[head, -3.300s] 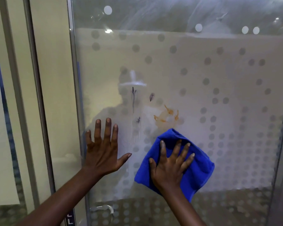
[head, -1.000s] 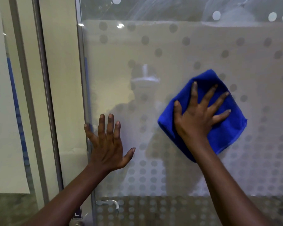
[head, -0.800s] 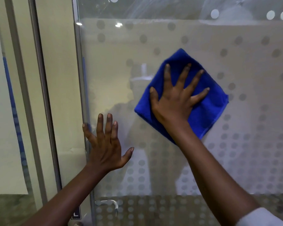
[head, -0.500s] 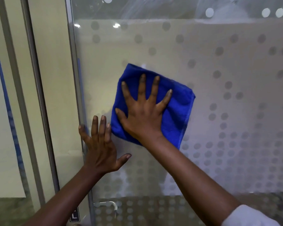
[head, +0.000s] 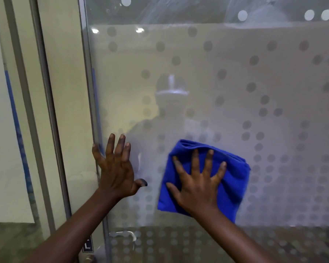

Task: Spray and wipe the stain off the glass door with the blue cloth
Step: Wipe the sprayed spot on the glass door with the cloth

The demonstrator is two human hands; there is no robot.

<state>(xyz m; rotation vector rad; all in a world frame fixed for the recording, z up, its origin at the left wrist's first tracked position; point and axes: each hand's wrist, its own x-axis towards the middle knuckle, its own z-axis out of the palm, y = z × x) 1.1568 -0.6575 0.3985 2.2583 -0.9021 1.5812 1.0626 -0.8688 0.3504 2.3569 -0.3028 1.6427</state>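
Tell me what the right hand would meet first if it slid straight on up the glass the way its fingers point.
The right hand, flat on the folded blue microfibre cloth, points up the frosted, dot-patterned glass door. Nothing stands in that line: only bare dotted glass above, with no stain visible there, as far as the picture shows.

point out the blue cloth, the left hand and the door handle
blue cloth (head: pixel 234 179), head view, bare fabric right of the fingers
left hand (head: pixel 115 174), head view, back of the hand
door handle (head: pixel 124 234), head view, curved metal bar at the door's lower edge
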